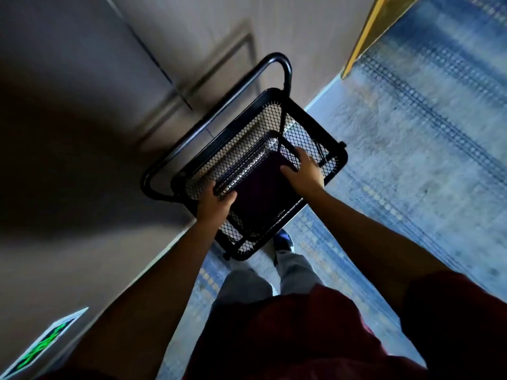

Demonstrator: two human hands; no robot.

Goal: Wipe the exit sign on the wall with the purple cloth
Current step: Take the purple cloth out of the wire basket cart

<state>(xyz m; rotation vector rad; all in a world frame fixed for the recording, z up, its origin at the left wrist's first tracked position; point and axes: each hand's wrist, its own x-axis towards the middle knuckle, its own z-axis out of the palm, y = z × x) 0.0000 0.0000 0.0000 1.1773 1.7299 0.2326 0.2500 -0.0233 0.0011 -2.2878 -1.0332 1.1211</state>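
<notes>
Head view: both hands' grips (215, 202) (303, 171) clamp purple cloth (263, 198) inside mesh cart (333, 149) beside wall (82, 133).

Dim corridor, wall on left, carpet on right.
Beige wall (68, 78) in heavy shadow with a thin dark panel seam (153, 58); pale baseboard (164, 250) along its foot. Blue-grey patterned carpet (411, 160) with dotted bands. Yellow door frame edge (365, 37) top right. Black mesh cart (333, 149) with tubular handle stands against the wall.
</notes>
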